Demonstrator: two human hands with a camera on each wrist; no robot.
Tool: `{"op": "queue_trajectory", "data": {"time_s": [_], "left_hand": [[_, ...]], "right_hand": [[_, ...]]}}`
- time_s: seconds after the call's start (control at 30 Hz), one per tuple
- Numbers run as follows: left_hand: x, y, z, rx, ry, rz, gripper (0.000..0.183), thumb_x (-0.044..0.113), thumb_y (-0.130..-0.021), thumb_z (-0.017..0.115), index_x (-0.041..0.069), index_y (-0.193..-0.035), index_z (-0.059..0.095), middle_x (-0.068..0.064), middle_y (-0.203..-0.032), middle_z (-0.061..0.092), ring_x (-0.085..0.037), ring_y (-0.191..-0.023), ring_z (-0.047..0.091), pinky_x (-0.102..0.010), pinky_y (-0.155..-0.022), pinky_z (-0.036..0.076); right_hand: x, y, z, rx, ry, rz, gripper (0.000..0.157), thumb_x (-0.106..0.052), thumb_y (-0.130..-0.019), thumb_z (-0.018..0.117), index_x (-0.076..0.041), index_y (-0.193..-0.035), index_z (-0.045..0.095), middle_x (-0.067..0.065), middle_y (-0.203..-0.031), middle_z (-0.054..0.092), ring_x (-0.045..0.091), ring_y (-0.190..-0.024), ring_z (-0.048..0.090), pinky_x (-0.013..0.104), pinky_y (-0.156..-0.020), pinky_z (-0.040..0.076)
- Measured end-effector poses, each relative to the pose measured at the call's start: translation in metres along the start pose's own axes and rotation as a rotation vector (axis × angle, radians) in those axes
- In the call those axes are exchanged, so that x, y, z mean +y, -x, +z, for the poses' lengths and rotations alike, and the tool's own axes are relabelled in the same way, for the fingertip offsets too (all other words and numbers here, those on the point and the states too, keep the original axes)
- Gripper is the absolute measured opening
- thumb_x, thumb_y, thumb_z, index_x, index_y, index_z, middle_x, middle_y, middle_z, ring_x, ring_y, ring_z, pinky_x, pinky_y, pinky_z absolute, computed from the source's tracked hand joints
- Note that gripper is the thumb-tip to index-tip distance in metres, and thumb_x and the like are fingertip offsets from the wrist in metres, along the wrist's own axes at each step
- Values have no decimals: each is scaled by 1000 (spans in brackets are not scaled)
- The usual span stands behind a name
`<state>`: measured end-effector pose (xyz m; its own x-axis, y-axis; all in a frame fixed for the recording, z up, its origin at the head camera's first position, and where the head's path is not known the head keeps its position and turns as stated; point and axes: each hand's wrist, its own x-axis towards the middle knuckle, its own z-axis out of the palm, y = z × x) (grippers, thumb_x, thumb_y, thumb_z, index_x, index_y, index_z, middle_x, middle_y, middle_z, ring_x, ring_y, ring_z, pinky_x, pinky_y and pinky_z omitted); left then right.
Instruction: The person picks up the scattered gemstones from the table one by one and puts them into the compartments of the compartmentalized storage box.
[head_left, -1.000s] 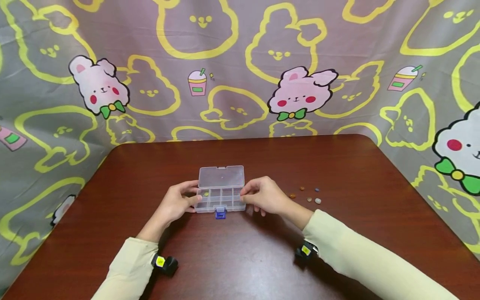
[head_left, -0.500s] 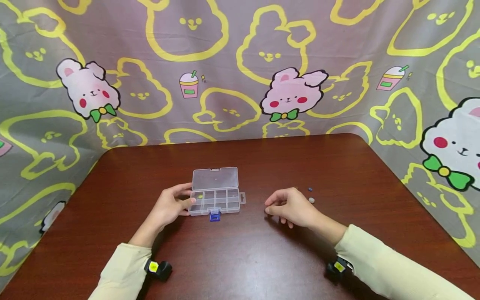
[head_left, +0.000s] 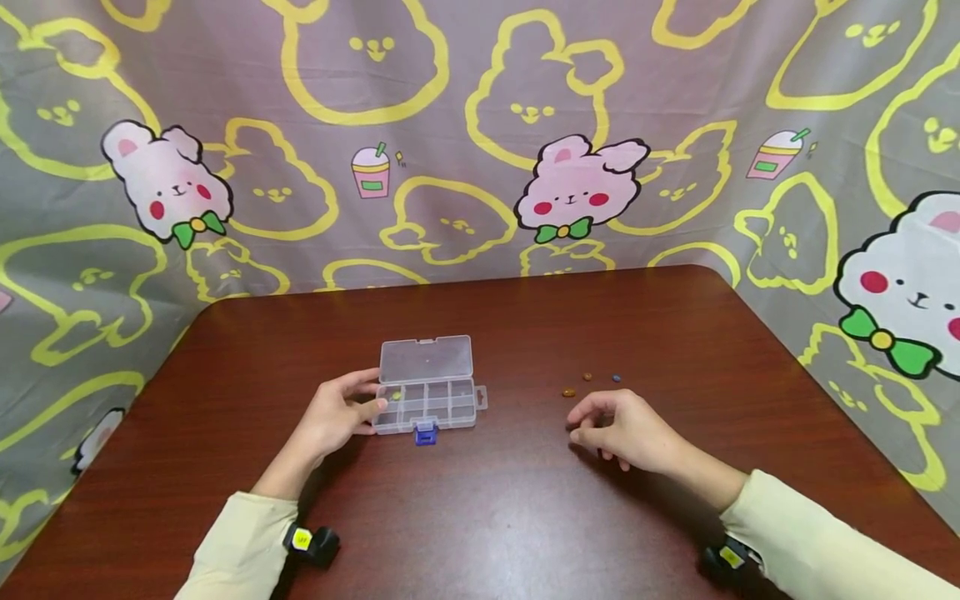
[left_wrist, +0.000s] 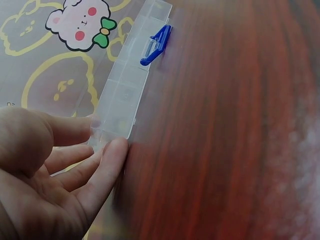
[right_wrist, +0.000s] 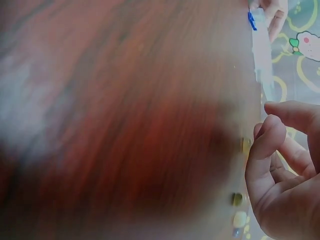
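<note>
A clear plastic compartment box (head_left: 426,408) stands on the table with its lid (head_left: 426,360) raised at the back and a blue latch (head_left: 426,434) at the front. One yellow-green stone (head_left: 397,397) lies in a back left compartment. My left hand (head_left: 337,414) grips the box's left end, thumb on the near side. My right hand (head_left: 626,429) hovers over the table right of the box, fingers loosely bent, holding nothing visible. Just beyond it lie two orange-brown stones (head_left: 568,392) and a blue stone (head_left: 617,378). The right wrist view also shows a whitish stone (right_wrist: 240,219) and an olive stone (right_wrist: 237,199).
The dark red-brown wooden table (head_left: 480,517) carries everything. A patterned curtain (head_left: 450,150) with rabbit drawings hangs behind and along both sides. A clear hanging tab (head_left: 482,397) sticks out from the box's right end.
My right hand has left the box's right end and moved rightward to the loose stones, covering some of them in the head view. My left hand keeps holding the box.
</note>
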<state>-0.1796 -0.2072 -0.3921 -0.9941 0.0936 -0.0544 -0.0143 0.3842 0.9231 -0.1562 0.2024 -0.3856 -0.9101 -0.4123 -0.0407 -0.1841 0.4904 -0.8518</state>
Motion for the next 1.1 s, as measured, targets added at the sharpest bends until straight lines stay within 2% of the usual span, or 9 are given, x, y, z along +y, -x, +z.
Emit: {"op": "queue_trajectory", "data": {"time_s": [0.47, 1.1], "left_hand": [[0, 1, -1, -2, 6, -2, 54, -3, -93, 67, -7, -143, 47, -32, -127, 59, -21, -79, 67, -36, -64, 62], [2, 0, 1, -2, 15, -11, 55, -3, -93, 67, -8, -144, 47, -33, -127, 59, -21, -78, 66, -37, -63, 62]], "right_hand": [[6, 4, -8, 53, 139, 17, 13, -4, -85, 77, -7, -95, 70, 1, -70, 58, 13, -45, 48, 28, -32, 42], [10, 1, -4, 72, 158, 16, 8, -3, -87, 74, -6, -93, 71, -2, -67, 58, 11, -41, 46, 26, -32, 41]]}}
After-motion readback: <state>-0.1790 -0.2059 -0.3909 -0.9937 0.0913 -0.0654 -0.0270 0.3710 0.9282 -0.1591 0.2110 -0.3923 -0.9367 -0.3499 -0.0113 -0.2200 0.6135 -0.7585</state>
